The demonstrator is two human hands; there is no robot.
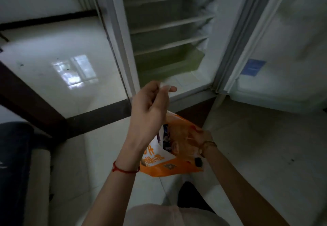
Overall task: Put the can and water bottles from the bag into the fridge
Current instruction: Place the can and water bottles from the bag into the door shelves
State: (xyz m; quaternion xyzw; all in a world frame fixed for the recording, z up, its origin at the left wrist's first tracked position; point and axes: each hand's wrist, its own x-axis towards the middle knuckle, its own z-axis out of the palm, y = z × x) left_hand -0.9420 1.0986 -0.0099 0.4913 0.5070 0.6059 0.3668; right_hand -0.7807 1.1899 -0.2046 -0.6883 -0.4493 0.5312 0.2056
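Left hand [150, 105] pinches bag [169, 168] rim, seemingly; fridge [122, 52] open.

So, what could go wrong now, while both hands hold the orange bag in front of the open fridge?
1. The left hand only pinches a thin pale strip, seemingly a handle of the orange plastic bag, at the fingertips. It may slip, and the contents could drop onto the pale tiled floor.
2. The right hand grips the bag's side, so no hand is free to lift anything to the white fridge shelves.
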